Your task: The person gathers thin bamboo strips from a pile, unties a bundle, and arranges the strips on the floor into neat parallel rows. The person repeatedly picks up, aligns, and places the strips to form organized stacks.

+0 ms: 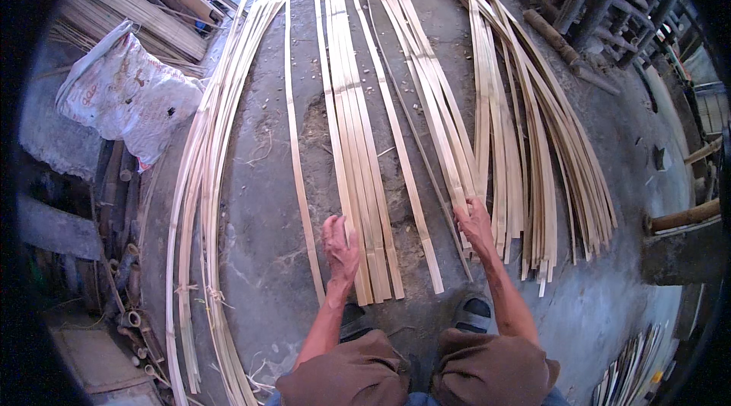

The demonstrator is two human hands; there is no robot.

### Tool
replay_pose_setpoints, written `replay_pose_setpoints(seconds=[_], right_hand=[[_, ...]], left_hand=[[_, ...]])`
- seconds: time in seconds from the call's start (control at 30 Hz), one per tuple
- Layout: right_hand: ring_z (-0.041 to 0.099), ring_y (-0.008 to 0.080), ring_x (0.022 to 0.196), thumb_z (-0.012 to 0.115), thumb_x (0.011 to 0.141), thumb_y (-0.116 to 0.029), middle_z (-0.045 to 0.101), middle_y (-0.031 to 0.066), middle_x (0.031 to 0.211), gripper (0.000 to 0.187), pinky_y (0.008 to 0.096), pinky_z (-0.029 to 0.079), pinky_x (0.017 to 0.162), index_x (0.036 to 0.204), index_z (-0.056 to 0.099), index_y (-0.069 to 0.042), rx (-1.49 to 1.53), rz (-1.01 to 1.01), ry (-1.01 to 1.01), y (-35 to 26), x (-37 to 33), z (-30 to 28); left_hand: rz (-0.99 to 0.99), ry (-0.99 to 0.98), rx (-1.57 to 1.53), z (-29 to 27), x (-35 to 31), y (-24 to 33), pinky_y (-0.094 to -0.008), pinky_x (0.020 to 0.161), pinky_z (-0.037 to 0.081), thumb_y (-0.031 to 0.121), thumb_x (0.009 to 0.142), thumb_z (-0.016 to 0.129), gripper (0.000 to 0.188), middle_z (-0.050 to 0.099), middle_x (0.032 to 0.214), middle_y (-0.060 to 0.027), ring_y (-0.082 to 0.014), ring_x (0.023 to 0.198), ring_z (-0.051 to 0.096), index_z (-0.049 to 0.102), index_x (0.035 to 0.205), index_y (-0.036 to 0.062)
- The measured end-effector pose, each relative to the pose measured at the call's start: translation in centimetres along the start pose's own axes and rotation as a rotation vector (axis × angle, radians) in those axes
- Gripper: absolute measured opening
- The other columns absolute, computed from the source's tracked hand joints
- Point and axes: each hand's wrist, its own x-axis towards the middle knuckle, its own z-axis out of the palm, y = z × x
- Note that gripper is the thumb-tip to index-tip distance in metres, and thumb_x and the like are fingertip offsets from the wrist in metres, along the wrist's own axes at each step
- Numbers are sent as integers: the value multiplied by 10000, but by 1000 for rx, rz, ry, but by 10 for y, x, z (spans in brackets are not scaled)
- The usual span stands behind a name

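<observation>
Long, pale, flat bamboo strips lie lengthwise on the floor ahead of me. My left hand [340, 248] is over the left edge of the middle row of bamboo strips [352, 147], its fingers loosely bent and apart, with nothing visible in them. Farther right, my right hand [475, 225] closes its fingers on the near end of a narrow group of bamboo strips [439, 124]; its fingertips are partly hidden. Between these groups a single strip [400, 155] lies apart. Another lone strip [295, 132] is left of the middle row.
A tied bundle of strips [217, 109] curves along the left. Thick piles of strips [552, 124] fan out on the right. A white sack [126, 94] and cut bamboo poles [133, 277] stand at far left. A dark bamboo frame [601, 3] is at back right.
</observation>
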Motion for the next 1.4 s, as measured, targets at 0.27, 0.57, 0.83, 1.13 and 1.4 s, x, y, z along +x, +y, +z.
replay_pose_setpoints(seconds=[0.27,0.57,0.83,1.13,1.4], right_hand=[[591,225,705,513,997,-286,610,201,784,337,366,476,662,1130,577,17,-2,-55,124,-91,-48,-13],[452,121,664,558,986,-215,509,30,722,227,277,387,588,949,591,6,123,-55,116,-74,-86,-7],[452,69,577,538,995,-286,508,-23,659,300,242,378,512,1062,602,-1,151,72,-20,-52,-109,24],[498,77,533,521,995,-294,554,11,636,446,251,431,496,1376,471,-68,150,158,-263,-43,-144,58],[493,68,558,521,999,-172,532,-8,658,548,244,457,498,1506,318,-224,313,161,-366,-37,-151,77]], left_hand=[[228,-251,292,50,4,14,-473,1171,146,331,914,569,612,287,1517,-204,-358,1413,263,399,1409,15],[215,-434,307,74,-6,8,-512,1179,68,340,910,565,752,143,1585,-186,-335,1478,103,224,1511,42],[193,-443,343,72,-7,13,-501,1184,87,340,921,555,748,136,1589,-181,-330,1478,102,219,1508,20],[176,-451,297,75,-7,10,-512,1182,59,343,931,511,714,129,1596,-166,-325,1483,86,234,1505,20],[212,-412,312,72,-3,13,-504,1171,152,237,949,458,604,224,1570,-168,-321,1466,175,289,1483,10]])
